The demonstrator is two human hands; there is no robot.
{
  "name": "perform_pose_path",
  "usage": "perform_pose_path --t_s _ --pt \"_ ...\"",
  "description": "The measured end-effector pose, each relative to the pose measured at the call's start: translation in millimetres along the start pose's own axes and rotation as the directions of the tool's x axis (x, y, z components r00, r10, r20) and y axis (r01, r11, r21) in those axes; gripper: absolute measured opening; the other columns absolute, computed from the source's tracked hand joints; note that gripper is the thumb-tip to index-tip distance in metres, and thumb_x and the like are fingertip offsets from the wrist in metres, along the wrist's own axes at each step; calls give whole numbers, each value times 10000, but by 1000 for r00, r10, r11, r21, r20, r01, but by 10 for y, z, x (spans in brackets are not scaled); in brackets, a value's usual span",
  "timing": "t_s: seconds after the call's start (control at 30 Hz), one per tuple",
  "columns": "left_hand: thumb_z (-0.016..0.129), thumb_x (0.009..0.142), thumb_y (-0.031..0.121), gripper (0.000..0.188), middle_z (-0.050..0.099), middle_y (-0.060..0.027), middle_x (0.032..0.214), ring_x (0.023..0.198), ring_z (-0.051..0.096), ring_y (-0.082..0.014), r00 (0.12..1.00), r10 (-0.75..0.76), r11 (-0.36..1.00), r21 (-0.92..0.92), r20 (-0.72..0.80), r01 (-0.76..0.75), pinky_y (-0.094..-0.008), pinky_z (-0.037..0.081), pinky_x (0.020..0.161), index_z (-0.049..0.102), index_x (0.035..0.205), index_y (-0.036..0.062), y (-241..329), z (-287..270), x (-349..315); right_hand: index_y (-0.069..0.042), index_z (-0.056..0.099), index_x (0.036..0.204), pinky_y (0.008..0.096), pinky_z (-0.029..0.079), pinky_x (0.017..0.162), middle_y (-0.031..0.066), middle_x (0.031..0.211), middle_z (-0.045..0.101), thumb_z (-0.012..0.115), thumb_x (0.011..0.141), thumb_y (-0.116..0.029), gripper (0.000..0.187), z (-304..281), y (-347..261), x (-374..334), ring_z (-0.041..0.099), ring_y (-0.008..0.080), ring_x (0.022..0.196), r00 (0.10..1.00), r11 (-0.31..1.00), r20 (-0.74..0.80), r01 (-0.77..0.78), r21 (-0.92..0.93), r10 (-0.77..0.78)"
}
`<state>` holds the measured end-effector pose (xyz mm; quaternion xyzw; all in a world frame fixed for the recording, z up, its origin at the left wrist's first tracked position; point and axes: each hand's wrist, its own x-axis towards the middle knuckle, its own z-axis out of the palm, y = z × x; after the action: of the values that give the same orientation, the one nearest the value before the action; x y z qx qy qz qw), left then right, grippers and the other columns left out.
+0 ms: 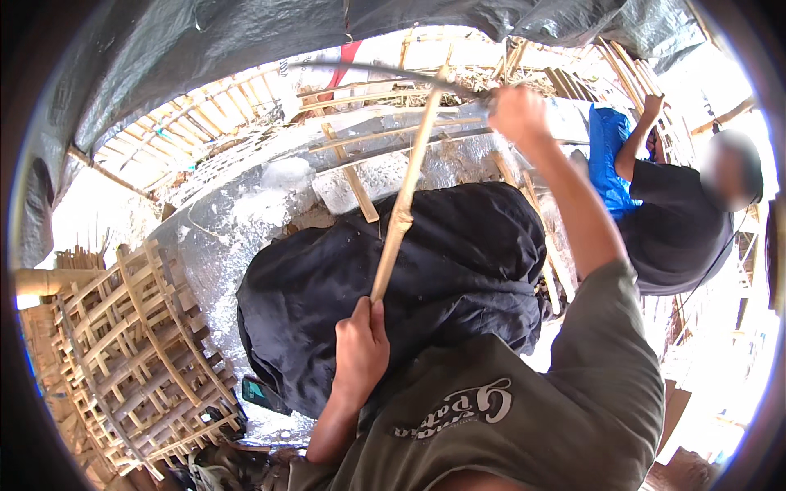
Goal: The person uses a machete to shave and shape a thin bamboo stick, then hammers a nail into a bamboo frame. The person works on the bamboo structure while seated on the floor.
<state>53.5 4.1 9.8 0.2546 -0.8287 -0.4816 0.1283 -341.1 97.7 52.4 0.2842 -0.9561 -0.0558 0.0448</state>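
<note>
My left hand (363, 344) is closed around the lower end of a split bamboo strip (401, 219), which rises slanting away over my black-clothed lap (467, 245). A thick node shows partway along the strip. Raised at the far right, my right hand (521, 116) grips a machete (393, 72) by its handle, which the fingers hide. Its long dark blade points left and crosses the strip's upper end in the picture; whether they touch I cannot tell. The right hand is slightly smeared by motion.
An openwork bamboo panel (139, 352) stands at the left, near a phone (264, 394). Loose bamboo pieces (352, 176) lie ahead on the grey plastic sheet (196, 245). At the right sits another person (671, 221) beside a blue bag (607, 155). A dark tarp (205, 49) hangs overhead.
</note>
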Motion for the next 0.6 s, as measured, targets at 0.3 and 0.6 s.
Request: perform_pose_path --t_s 0.3,0.6 --pt "505 1067 143 295 527 -227 626 523 540 -390 998 -52 994 -97 48 56 -416 395 516 534 848 -53 -75 137 75 -80 762 975 488 609 754 195 895 735 700 783 -224 248 -93 281 147 754 354 843 989 994 -115 86 -72 -94" --pt "507 1067 150 287 536 -225 616 509 544 -408 1000 -28 999 -23 -9 28 -430 399 501 535 866 -54 -86 95 135 -119 746 913 469 600 788 177 822 715 720 700 -220 237 -99 -395 -550 731 363 834 946 948 -73 318 14 -316"
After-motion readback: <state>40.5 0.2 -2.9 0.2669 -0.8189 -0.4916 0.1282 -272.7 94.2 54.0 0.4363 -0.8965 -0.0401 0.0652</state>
